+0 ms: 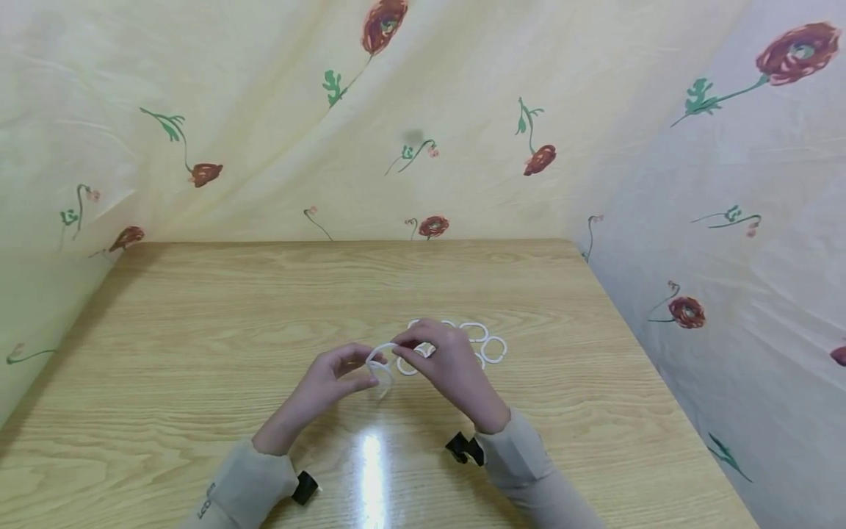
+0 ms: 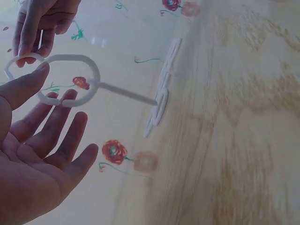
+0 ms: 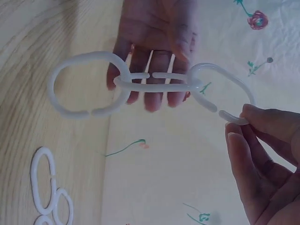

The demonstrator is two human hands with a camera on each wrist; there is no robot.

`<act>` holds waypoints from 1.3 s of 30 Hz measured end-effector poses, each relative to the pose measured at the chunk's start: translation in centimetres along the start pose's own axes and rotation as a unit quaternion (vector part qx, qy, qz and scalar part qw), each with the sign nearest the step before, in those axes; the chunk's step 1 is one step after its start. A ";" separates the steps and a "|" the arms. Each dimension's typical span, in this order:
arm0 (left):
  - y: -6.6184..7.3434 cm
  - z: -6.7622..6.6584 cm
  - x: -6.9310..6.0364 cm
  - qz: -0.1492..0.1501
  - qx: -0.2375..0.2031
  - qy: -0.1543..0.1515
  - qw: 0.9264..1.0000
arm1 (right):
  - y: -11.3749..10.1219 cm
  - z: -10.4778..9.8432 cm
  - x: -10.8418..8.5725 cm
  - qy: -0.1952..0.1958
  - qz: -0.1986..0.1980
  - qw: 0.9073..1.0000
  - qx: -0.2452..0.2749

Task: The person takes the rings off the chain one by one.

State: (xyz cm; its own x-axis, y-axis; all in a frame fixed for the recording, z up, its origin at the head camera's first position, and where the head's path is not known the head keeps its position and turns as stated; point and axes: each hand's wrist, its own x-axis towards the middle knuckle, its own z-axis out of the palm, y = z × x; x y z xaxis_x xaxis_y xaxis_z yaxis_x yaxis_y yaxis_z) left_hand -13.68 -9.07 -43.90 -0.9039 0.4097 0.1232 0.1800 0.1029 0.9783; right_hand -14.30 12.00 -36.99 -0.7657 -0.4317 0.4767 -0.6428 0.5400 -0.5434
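Three white plastic chain links, each an oval with a small gap, hang joined in a row between my hands. My right hand (image 1: pixel 449 360) pinches the end link (image 3: pixel 232 76) between thumb and fingertips, close to its gap. Around the middle link (image 2: pixel 96 70) are the thumb and fingers of my left hand (image 1: pixel 330 376), the thumb at its edge and fingertips at its gap side. The third link (image 3: pixel 52 89) dangles freely from the middle one; in the left wrist view it shows edge-on. All three are above the table.
Several loose white links (image 1: pixel 493 350) lie on the wooden table (image 1: pixel 231 316) beyond and right of my hands, partly hidden by the right hand. A flowered cloth (image 1: pixel 264 147) hangs behind the table and along its sides.
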 end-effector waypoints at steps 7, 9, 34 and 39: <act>-0.1 0.2 -0.1 -0.019 -0.015 -0.017 1.000 | -0.6 -0.6 0.1 0.006 0.024 0.999 0.042; -0.2 0.2 -0.1 -0.021 -0.024 -0.024 0.999 | -0.7 -0.7 0.1 0.007 0.044 0.997 0.065; -0.3 0.3 0.0 -0.051 -0.026 0.030 0.998 | 0.3 -0.9 -0.4 0.036 0.286 0.909 0.300; 0.0 0.2 0.0 -0.055 -0.031 0.055 0.996 | 0.7 -0.4 -0.7 0.058 0.304 0.886 0.345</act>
State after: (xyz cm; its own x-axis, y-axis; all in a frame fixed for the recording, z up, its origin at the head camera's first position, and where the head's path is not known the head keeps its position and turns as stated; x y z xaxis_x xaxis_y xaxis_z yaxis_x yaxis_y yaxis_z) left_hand -13.61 -8.86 -43.97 -0.9542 0.2977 0.0286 0.0558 0.0833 0.9950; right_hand -14.19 13.01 -37.44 -0.9935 -0.1136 -0.0029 -0.0040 0.0605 -0.9982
